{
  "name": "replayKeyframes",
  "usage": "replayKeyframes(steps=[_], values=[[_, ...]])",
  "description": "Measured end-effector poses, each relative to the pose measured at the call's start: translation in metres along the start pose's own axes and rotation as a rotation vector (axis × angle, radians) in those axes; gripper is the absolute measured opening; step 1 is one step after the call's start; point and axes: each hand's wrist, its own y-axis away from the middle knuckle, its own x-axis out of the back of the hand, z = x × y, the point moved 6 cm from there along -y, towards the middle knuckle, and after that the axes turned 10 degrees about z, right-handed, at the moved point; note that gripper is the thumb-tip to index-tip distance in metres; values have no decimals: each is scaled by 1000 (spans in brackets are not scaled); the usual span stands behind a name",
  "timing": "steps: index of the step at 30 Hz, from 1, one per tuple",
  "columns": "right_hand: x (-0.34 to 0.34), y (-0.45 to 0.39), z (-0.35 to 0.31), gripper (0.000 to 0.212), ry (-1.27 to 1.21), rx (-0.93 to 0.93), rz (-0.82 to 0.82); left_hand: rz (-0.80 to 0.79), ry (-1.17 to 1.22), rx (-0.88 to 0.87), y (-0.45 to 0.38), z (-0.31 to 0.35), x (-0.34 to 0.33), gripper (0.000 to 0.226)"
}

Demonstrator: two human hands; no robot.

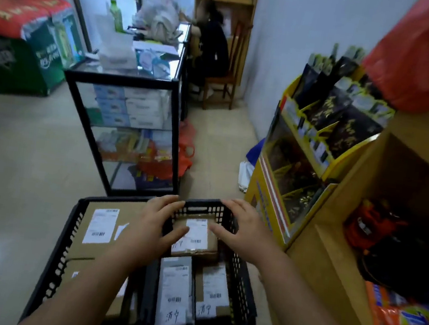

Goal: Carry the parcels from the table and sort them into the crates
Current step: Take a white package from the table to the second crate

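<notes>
Down at the bottom edge both forearms come in cut off by the frame, so nothing above them shows. Nearest in the right black crate [241, 288] sit two parcels side by side, a grey one [176, 291] and a brown one [214, 290], long axes running away from the camera, each with a white barcode label and handwritten characters on the near end that look like 济宁, though the small print is too blurry to read. Just past them is the small brown parcel [195, 237], lying flat with its label up, same handwriting on the near left corner, tilted a bit off square. Left hand [154, 224] has its fingers spread and straight, resting along the parcel's left side and covering that edge; right hand [244, 229] is also flat-fingered just right of it, thumb toward the label, and I can't tell if it's actually touching. Left black crate [60, 248] holds a big flat cardboard parcel [102, 232] with a white label, half hidden under the left arm. Further out there's a glass display case [129, 134] with boxes inside, a yellow display rack [314, 159] of dark packets on the right, and a person sitting on a wooden chair [225, 82] at the far end, pretty blurry
</notes>
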Motion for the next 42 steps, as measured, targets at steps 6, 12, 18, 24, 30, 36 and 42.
replayKeyframes(steps=[6,12,18,24,30,36,42], values=[[76,43,-40,70,71,-153,320,-36,145,-307,-40,57,42,64],[152,167,-62,67,188,-386,623,-184,383,-623,-15,161,50,67],[199,366,-88,80,354,-655,897,-335,508,-987,100,294,39,62],[200,616,-165,71,527,-1002,1162,-581,694,-1335,301,416,57,71],[137,846,-290,65,663,-1338,1372,-785,887,-1589,545,473,119,60],[40,1029,-435,66,747,-1705,1540,-1036,1032,-1867,791,463,201,66],[-43,1124,-556,67,768,-1940,1707,-1284,1152,-2032,963,428,274,57]])
